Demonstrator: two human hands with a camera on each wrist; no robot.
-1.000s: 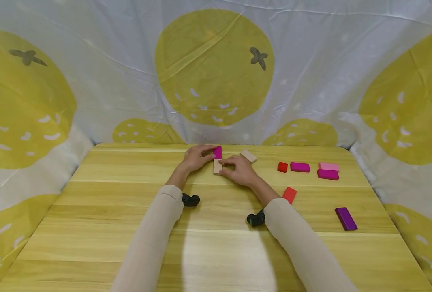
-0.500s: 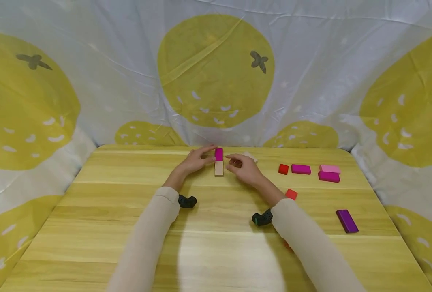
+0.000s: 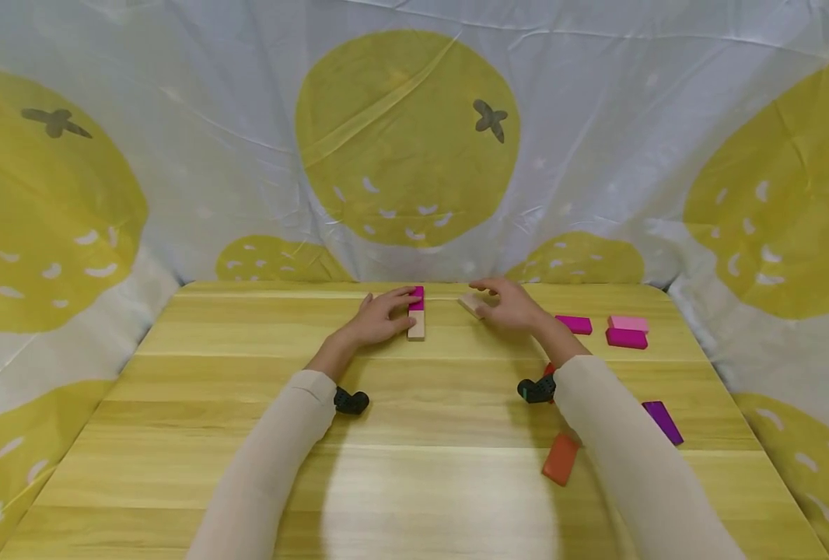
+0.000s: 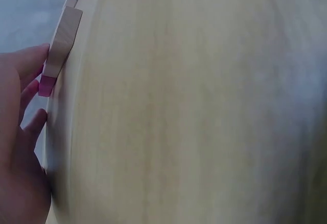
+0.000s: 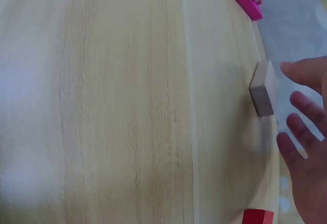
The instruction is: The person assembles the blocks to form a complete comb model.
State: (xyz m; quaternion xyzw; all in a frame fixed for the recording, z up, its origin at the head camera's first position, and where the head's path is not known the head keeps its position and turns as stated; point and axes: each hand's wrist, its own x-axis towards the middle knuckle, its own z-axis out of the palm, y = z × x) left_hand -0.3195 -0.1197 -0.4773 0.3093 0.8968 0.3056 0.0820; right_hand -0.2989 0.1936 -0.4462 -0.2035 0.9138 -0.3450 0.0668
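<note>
A magenta block [image 3: 417, 297] and a plain wooden block [image 3: 417, 327] lie end to end near the table's far edge. My left hand [image 3: 383, 316] rests beside them, fingers over the magenta block and thumb at the plain one's side. In the left wrist view, the thumb sits right against the plain block [image 4: 62, 35]. To the right, a second plain wooden block [image 3: 470, 304] lies at a slant, partly covered by my right hand [image 3: 508, 306]. The right wrist view shows this hand's fingers spread and apart from that block [image 5: 263, 91].
On the right lie a magenta block [image 3: 574, 324], a pink block [image 3: 628, 323] against another magenta block [image 3: 627, 338], and a purple block [image 3: 662, 422]. An orange block [image 3: 561, 460] is by the right sleeve. A red block [image 5: 258, 217] shows in the right wrist view.
My right hand has let go of the plain block beside the magenta one and moved right to the slanted plain block. My left hand stays by the joined pair.
</note>
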